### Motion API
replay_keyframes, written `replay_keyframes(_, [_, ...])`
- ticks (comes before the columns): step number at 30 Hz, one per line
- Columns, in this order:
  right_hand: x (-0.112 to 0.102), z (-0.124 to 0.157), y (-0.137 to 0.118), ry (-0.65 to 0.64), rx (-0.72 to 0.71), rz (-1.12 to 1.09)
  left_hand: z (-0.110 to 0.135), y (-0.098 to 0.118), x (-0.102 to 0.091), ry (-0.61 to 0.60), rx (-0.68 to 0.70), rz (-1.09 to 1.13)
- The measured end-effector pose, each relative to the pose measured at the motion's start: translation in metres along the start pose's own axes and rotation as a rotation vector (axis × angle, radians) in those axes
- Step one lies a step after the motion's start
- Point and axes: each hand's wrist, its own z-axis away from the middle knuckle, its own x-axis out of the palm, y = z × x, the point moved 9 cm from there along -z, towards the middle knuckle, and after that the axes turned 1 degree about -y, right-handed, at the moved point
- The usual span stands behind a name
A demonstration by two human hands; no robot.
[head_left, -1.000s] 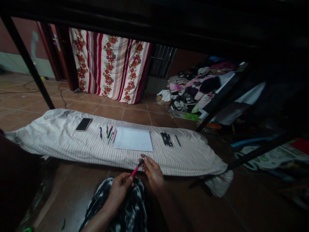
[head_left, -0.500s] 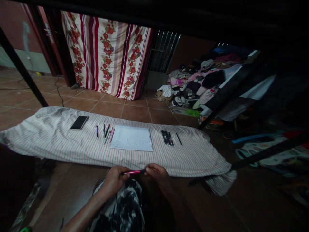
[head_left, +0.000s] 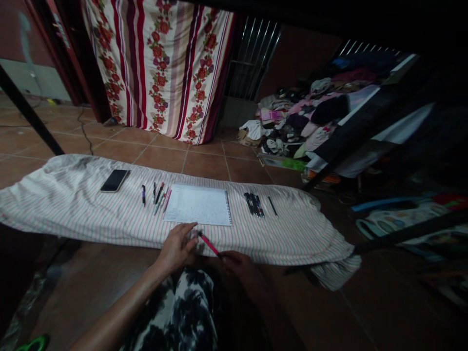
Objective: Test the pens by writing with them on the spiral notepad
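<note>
My right hand grips a pink pen by its lower end, the pen slanting up and to the left over the near edge of the striped cloth. My left hand rests on that cloth with fingers spread, its fingertips close to the pen's upper tip. Just beyond lies a white spiral notebook. Several pens lie in a row to the notebook's left, and a bunch of dark pens to its right.
A black phone lies on the cloth's left part. A floral curtain hangs behind. A heap of clothes is piled at the right. Black metal bars cross the view on both sides. The floor is brown tile.
The left hand let go of the pen and moved forward onto the cloth, fingers spread. The right hand now holds the pen alone, tilted up-left. My view tipped down a little.
</note>
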Motion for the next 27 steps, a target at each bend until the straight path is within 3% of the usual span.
replay_keyframes(3, [-0.009, -0.004, 0.003, 0.073, 0.049, -0.123, -0.001, -0.022, -0.001, 0.102, -0.111, 0.025])
replay_keyframes(8, [-0.024, -0.02, 0.015, 0.15, 0.073, -0.238, 0.003, -0.037, 0.012, 0.052, -0.21, 0.031])
replay_keyframes(14, [-0.049, -0.039, 0.03, 0.27, 0.074, -0.33, -0.001, -0.036, 0.012, 0.076, -0.165, -0.141])
replay_keyframes(23, [-0.099, -0.05, 0.029, 0.494, 0.014, -0.338, -0.014, -0.082, -0.015, 0.289, -0.188, -0.419])
replay_keyframes(27, [-0.127, -0.056, 0.029, 0.591, -0.022, -0.32, -0.016, -0.087, -0.019, 0.327, -0.105, -0.471])
